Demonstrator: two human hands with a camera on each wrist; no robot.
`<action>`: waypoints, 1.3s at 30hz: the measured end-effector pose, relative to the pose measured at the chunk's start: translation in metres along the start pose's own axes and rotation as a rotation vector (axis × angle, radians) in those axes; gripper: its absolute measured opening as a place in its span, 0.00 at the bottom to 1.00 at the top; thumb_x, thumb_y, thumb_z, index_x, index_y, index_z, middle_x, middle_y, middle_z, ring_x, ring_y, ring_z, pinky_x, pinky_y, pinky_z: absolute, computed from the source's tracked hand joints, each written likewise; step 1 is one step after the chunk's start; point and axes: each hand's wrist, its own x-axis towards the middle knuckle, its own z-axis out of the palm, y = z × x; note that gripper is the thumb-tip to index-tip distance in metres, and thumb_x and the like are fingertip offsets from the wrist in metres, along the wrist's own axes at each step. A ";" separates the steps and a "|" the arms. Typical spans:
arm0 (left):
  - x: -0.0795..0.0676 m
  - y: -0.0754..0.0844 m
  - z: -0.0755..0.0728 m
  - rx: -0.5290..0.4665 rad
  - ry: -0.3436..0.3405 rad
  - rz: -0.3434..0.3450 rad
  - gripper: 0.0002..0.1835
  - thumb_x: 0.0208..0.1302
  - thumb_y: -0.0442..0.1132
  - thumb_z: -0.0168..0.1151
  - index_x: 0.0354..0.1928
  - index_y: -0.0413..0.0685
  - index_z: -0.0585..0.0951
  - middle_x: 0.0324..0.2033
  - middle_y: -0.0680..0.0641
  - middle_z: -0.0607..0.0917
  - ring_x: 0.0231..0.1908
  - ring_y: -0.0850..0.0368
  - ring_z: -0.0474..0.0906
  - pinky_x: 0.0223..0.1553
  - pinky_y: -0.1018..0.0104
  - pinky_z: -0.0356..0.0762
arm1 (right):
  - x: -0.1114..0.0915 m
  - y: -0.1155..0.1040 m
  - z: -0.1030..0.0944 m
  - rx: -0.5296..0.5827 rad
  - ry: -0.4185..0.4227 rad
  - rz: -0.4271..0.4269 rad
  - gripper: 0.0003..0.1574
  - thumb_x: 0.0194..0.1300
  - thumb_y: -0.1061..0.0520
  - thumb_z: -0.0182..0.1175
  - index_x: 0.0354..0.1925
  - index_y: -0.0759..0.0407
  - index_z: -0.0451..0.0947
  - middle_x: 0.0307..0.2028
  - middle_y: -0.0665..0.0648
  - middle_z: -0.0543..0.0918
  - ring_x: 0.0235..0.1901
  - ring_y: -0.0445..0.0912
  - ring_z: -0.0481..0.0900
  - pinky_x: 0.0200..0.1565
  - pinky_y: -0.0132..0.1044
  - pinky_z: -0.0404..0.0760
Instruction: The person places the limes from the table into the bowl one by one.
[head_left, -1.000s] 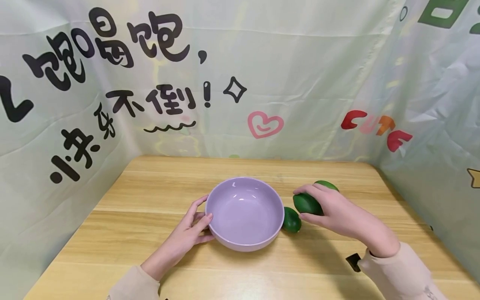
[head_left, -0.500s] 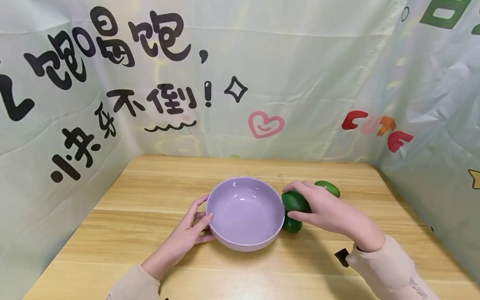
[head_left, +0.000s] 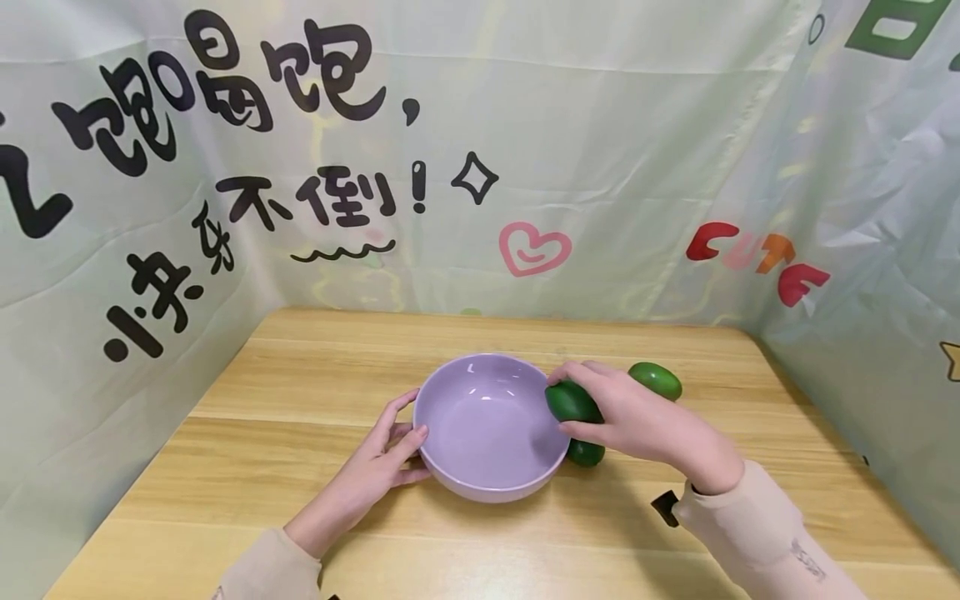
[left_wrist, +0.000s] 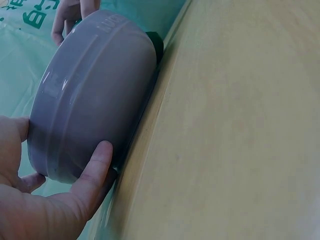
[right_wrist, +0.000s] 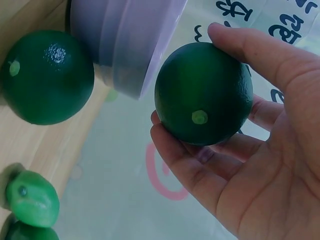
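A purple bowl (head_left: 491,425) stands upright on the table. At its left side my left hand (head_left: 375,462) grips it, thumb at the rim and fingers along the outer wall; the left wrist view shows this hand (left_wrist: 55,200) against the wall. My right hand (head_left: 630,412) holds a dark green lime (head_left: 573,402) above the bowl's right rim. In the right wrist view, thumb and fingers surround the held lime (right_wrist: 202,95). Below it, a second dark lime (head_left: 587,452) lies beside the bowl, partly covered by the right hand.
A brighter green lime (head_left: 655,381) rests on the table (head_left: 337,358) behind the right hand. The right wrist view also shows another lime (right_wrist: 30,232) next to it, cut by the frame edge. Printed cloth (head_left: 615,150) walls the table's back and sides.
My right hand has carried the held lime leftward, from right of the bowl to over its right rim. The brighter lime behind is more exposed. The left hand and bowl stay put.
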 end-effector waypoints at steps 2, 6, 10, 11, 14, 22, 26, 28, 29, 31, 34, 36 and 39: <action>0.000 0.000 0.000 -0.002 0.001 -0.001 0.36 0.84 0.50 0.56 0.85 0.67 0.53 0.72 0.27 0.66 0.62 0.39 0.82 0.62 0.50 0.89 | 0.003 -0.001 0.002 0.012 -0.011 0.000 0.29 0.69 0.53 0.74 0.64 0.51 0.76 0.57 0.55 0.83 0.54 0.48 0.83 0.55 0.47 0.88; 0.000 0.000 0.000 -0.001 -0.001 0.002 0.36 0.85 0.50 0.56 0.85 0.66 0.52 0.72 0.27 0.65 0.63 0.38 0.81 0.61 0.50 0.89 | 0.008 -0.003 0.007 0.035 -0.024 -0.014 0.28 0.69 0.54 0.74 0.63 0.51 0.76 0.57 0.57 0.83 0.53 0.48 0.83 0.55 0.47 0.88; -0.001 0.001 -0.001 -0.001 -0.009 0.005 0.36 0.85 0.50 0.55 0.85 0.65 0.51 0.73 0.27 0.64 0.64 0.37 0.81 0.62 0.50 0.89 | 0.013 -0.005 0.012 0.040 -0.026 -0.039 0.28 0.69 0.54 0.75 0.63 0.51 0.77 0.57 0.57 0.83 0.53 0.49 0.83 0.55 0.48 0.88; -0.001 0.001 -0.002 -0.002 -0.011 0.004 0.36 0.85 0.50 0.55 0.85 0.65 0.51 0.73 0.27 0.64 0.64 0.37 0.81 0.62 0.50 0.89 | 0.014 -0.006 0.013 0.040 -0.029 -0.042 0.28 0.69 0.53 0.75 0.63 0.50 0.77 0.57 0.57 0.83 0.53 0.49 0.83 0.55 0.48 0.88; -0.001 0.001 -0.002 -0.003 -0.015 0.004 0.36 0.85 0.50 0.55 0.85 0.66 0.51 0.73 0.27 0.64 0.64 0.37 0.81 0.63 0.50 0.88 | 0.016 -0.009 0.016 0.036 -0.032 -0.056 0.28 0.69 0.52 0.75 0.63 0.50 0.77 0.58 0.58 0.83 0.54 0.49 0.83 0.55 0.49 0.88; -0.001 0.001 -0.003 -0.001 -0.030 0.019 0.37 0.85 0.50 0.54 0.86 0.63 0.50 0.73 0.25 0.63 0.64 0.37 0.81 0.63 0.49 0.88 | 0.021 -0.012 0.023 0.026 -0.054 -0.091 0.28 0.69 0.51 0.75 0.63 0.51 0.76 0.56 0.58 0.83 0.52 0.48 0.83 0.54 0.45 0.88; -0.001 0.001 -0.003 -0.008 -0.034 0.020 0.37 0.85 0.50 0.55 0.86 0.63 0.50 0.74 0.25 0.63 0.64 0.37 0.81 0.63 0.49 0.88 | 0.023 -0.013 0.026 0.041 -0.073 -0.108 0.27 0.70 0.52 0.75 0.62 0.51 0.76 0.55 0.58 0.83 0.51 0.48 0.83 0.53 0.43 0.88; -0.001 0.000 -0.003 -0.008 -0.036 0.022 0.37 0.85 0.50 0.55 0.86 0.62 0.50 0.74 0.25 0.63 0.64 0.38 0.81 0.63 0.49 0.88 | 0.024 -0.014 0.027 0.049 -0.086 -0.104 0.27 0.70 0.51 0.75 0.61 0.51 0.76 0.54 0.58 0.83 0.51 0.48 0.83 0.52 0.42 0.88; -0.001 0.000 -0.003 -0.007 -0.036 0.021 0.37 0.85 0.50 0.55 0.86 0.62 0.50 0.74 0.25 0.63 0.64 0.38 0.81 0.63 0.49 0.88 | 0.024 -0.014 0.028 0.053 -0.092 -0.100 0.27 0.70 0.51 0.74 0.61 0.51 0.76 0.54 0.58 0.83 0.51 0.48 0.83 0.52 0.43 0.88; -0.001 0.000 -0.003 -0.004 -0.035 0.019 0.37 0.85 0.51 0.55 0.86 0.62 0.50 0.74 0.25 0.63 0.64 0.38 0.81 0.63 0.49 0.88 | 0.025 -0.015 0.029 0.058 -0.102 -0.093 0.27 0.70 0.51 0.74 0.61 0.51 0.76 0.55 0.58 0.83 0.51 0.48 0.83 0.52 0.43 0.88; -0.001 0.001 -0.002 -0.004 -0.026 0.013 0.37 0.85 0.51 0.55 0.86 0.64 0.51 0.74 0.26 0.64 0.64 0.38 0.81 0.63 0.49 0.88 | 0.027 -0.017 0.032 0.058 -0.111 -0.086 0.26 0.70 0.52 0.75 0.61 0.51 0.76 0.55 0.57 0.82 0.52 0.48 0.82 0.53 0.44 0.88; -0.001 0.001 -0.002 -0.004 -0.026 0.012 0.37 0.85 0.51 0.55 0.86 0.64 0.51 0.74 0.26 0.64 0.64 0.37 0.81 0.63 0.50 0.88 | 0.027 -0.017 0.033 0.055 -0.112 -0.088 0.26 0.70 0.52 0.75 0.61 0.52 0.76 0.55 0.56 0.82 0.52 0.49 0.82 0.53 0.44 0.88; -0.002 0.002 -0.002 0.001 -0.028 0.019 0.37 0.85 0.51 0.55 0.86 0.64 0.50 0.74 0.26 0.64 0.64 0.37 0.81 0.63 0.50 0.88 | 0.028 -0.018 0.036 0.042 -0.110 -0.092 0.26 0.69 0.53 0.75 0.60 0.51 0.76 0.54 0.55 0.82 0.51 0.48 0.82 0.53 0.45 0.87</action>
